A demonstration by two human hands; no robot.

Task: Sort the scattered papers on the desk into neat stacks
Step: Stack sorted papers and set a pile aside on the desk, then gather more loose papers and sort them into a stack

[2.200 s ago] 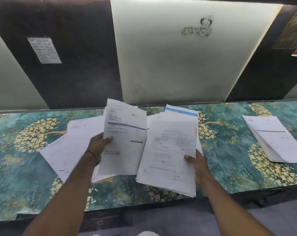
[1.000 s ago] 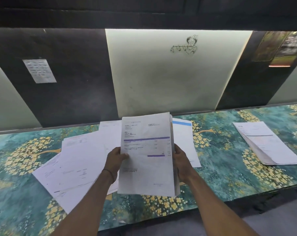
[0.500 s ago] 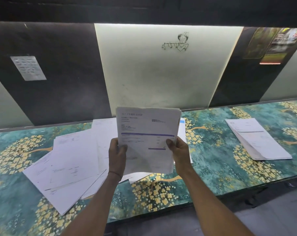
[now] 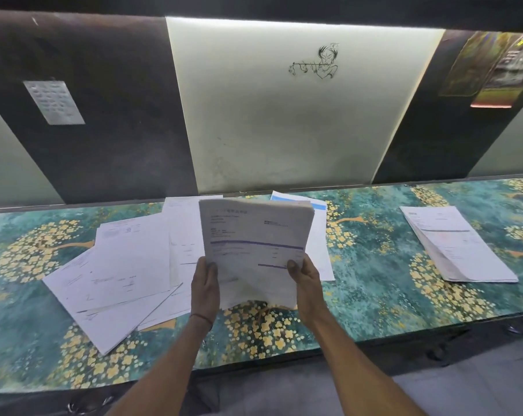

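A sheaf of white printed papers (image 4: 254, 244), the top sheet crossed by a purple band, is held upright above the bench (image 4: 374, 265). Its lower corners are gripped by the left hand (image 4: 205, 285) and right hand (image 4: 306, 280), thumbs in front. Loose sheets (image 4: 119, 274) lie fanned at left; a squared stack (image 4: 455, 244) lies well apart at right.

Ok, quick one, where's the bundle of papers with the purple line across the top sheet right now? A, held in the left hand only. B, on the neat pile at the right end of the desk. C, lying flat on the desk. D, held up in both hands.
D: the bundle of papers is lifted above the desk, with the left hand and the right hand gripping its lower corners.
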